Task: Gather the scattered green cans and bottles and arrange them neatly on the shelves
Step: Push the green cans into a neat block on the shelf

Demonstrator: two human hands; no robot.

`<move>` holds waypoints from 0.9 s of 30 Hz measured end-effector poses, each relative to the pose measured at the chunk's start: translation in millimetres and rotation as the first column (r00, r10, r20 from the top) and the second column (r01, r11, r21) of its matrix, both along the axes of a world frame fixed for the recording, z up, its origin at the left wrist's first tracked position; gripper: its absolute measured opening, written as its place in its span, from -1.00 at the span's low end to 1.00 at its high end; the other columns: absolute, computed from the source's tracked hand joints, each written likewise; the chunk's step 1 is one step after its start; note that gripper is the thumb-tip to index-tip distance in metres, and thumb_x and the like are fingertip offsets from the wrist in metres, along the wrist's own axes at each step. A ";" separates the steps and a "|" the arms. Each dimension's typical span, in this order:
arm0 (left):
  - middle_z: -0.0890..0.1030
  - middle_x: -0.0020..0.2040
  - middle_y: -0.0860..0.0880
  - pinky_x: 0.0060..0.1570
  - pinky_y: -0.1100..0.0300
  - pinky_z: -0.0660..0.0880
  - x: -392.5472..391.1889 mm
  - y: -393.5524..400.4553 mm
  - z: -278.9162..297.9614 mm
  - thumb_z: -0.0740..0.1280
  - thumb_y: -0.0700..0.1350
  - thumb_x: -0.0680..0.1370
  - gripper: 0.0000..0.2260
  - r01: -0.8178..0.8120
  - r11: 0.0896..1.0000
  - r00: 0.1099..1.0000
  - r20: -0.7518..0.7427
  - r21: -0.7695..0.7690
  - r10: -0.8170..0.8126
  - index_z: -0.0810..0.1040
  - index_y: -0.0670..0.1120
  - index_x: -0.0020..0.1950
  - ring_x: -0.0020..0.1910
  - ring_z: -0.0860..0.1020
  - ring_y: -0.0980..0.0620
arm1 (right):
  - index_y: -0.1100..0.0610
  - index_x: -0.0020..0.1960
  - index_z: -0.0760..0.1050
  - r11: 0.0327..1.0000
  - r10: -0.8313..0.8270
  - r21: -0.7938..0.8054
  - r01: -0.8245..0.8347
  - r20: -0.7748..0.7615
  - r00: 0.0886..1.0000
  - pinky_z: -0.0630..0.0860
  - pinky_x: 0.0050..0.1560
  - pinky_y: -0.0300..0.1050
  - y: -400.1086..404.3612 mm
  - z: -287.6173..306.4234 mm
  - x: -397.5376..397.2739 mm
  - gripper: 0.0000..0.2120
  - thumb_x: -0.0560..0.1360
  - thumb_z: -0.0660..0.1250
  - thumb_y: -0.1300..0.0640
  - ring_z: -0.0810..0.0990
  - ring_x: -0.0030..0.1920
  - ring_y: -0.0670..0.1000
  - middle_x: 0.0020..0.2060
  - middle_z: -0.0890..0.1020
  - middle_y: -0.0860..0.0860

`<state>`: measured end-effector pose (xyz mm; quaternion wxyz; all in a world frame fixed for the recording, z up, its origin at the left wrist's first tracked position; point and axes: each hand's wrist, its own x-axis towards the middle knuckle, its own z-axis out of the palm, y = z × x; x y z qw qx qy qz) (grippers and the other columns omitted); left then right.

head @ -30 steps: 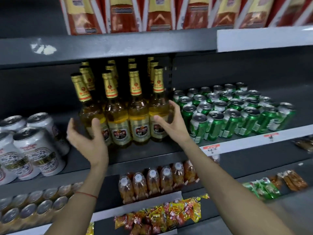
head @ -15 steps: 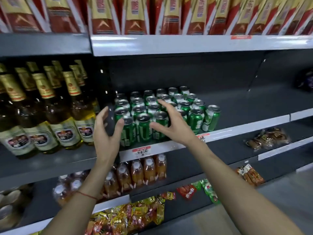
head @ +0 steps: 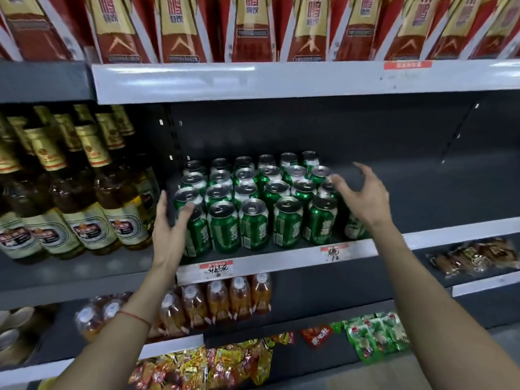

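While flanking the block of green cans on the middle shelf, both hands raised and holding nothing. Left hand upright at the block's left edge, palm turned inward, fingers straight and close against the front-left can, thumb standing apart; touching or just short of it, hard to tell. Right hand at the block's right edge, fingers spread and loosely curved, covering part of the rightmost front can, gripping nothing. Cans upright in several rows running back into the shelf, silver tops showing, front row standing just behind the shelf's pale front strip. Two red-and-white price tags clipped on that strip below the cans. Thin red string round the left wrist.

Left of the cans, on the same level, amber bottles with gold foil necks and cream labels, packed in rows. Above, red and gold cartons lined along the top shelf. Below, small orange drink bottles with white caps, then yellow and red snack packets, green packets further right, and brown wrapped packets on the lower shelf at far right.
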<state>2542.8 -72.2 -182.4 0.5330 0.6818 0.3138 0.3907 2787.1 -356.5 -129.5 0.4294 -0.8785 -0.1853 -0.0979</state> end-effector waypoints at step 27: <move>0.61 0.42 0.06 0.47 -0.16 0.43 24.8 17.6 -23.2 0.34 0.21 0.50 -0.38 0.065 0.932 0.976 0.217 -0.357 0.015 0.38 0.22 0.57 0.39 0.58 -0.01 | 0.08 0.38 0.57 0.728 0.162 0.657 0.195 -0.442 0.882 0.53 0.35 0.02 33.0 -55.3 2.7 -0.61 0.57 0.35 0.09 0.66 0.08 -0.13 0.01 0.71 -0.08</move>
